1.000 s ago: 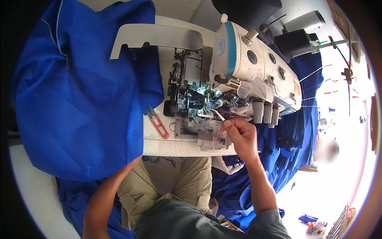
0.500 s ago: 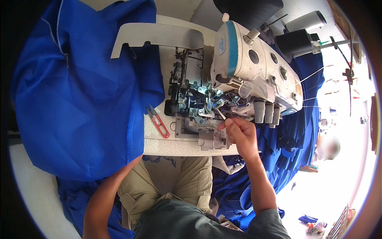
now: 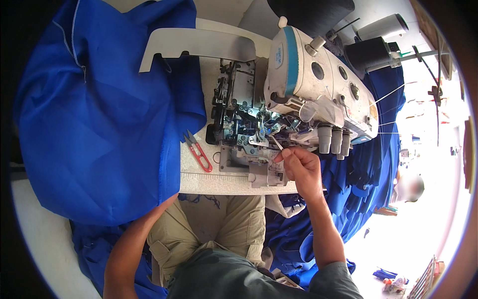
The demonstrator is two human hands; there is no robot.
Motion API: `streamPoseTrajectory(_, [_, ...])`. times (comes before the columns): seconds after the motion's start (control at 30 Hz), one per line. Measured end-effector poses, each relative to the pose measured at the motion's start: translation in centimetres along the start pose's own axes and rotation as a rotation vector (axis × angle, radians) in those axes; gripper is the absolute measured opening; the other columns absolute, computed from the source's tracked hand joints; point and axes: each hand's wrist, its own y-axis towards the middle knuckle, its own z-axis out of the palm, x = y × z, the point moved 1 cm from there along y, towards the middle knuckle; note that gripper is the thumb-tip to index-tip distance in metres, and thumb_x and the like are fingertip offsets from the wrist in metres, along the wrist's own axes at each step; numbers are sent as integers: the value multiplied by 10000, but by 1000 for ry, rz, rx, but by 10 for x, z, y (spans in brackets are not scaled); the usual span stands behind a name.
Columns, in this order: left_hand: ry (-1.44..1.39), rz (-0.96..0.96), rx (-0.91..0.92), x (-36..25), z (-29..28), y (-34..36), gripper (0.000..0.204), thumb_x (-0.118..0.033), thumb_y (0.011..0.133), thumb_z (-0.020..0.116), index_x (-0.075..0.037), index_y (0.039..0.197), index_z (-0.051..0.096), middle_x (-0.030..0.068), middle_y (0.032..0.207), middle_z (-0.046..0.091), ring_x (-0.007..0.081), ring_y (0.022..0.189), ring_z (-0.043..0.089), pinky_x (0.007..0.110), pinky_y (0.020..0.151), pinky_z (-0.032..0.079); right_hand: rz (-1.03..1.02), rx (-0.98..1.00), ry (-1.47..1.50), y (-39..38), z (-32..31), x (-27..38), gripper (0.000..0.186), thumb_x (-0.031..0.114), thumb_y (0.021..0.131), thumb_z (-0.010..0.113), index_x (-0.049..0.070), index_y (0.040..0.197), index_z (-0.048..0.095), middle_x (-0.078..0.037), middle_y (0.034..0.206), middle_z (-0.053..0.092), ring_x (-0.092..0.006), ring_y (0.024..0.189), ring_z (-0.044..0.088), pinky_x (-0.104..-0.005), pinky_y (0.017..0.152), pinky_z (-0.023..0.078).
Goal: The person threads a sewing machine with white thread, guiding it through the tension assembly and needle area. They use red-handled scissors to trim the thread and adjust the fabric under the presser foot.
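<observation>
My right hand (image 3: pixel 301 167) pinches slim metal tweezers (image 3: pixel 277 143), whose tip reaches into the opened thread mechanism (image 3: pixel 256 130) of a white overlock sewing machine (image 3: pixel 311 74). The machine's front cover (image 3: pixel 275 175) hangs swung down just below the tweezers. A large heap of blue fabric (image 3: pixel 99 139) covers the left of the table, and my left forearm goes under its lower edge. The fabric hides my left hand, fingers included. Red-handled thread snips (image 3: pixel 199 153) lie between the fabric and the machine, blades partly apart.
A pale cover plate (image 3: pixel 199 42) stands out behind the mechanism. Thread cones (image 3: pixel 371 54) sit at the back right, with taut threads running to the machine. More blue fabric (image 3: pixel 358 184) hangs beyond the right side. A measuring scale (image 3: pixel 214 177) runs along the table's front edge.
My right hand and the tweezers have shifted very slightly, with the tip still in the mechanism. Fabric, snips and left forearm look the same.
</observation>
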Motion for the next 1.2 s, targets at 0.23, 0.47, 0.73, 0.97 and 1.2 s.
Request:
streamPoseTrajectory(0.23, [39,-2,25,-5,-3,4,377,-143,943,614,18,1283,644,221,1228,671,378,1143,654,485,1004,525,54,24,32,1,0,2,314,262,1041,625,2,935,765,77,699,536,-21,657,436,-218,573,337])
streamPoseTrajectory(0.47, [-15,-41,99,-2,2,-1,378,-135,938,607,16,1283,642,232,1236,664,391,1156,644,495,1016,516,20,13,-18,2,1,5,319,272,1040,628,0,958,773,73,702,545,-23,661,441,-216,584,347])
streamPoseTrajectory(0.73, [-18,-37,52,2,8,-5,380,-145,945,601,16,1287,642,234,1246,662,388,1159,644,491,1022,514,65,16,-36,5,8,9,306,254,1035,633,-9,964,771,42,753,599,-49,725,488,-235,642,399])
streamPoseTrajectory(0.97, [-24,-39,69,-1,-1,0,385,-141,943,610,17,1293,639,231,1250,663,392,1167,642,496,1015,516,-33,-65,-60,0,8,4,264,189,1026,637,-23,910,745,-14,822,688,-80,796,581,-249,733,465])
streamPoseTrajectory(1.2, [-20,-1,13,-3,0,3,382,-119,933,619,11,1291,641,226,1229,669,385,1143,652,483,1005,522,-71,-54,11,-3,-1,-1,247,150,1027,623,-19,891,740,8,816,672,-56,753,528,-233,690,426])
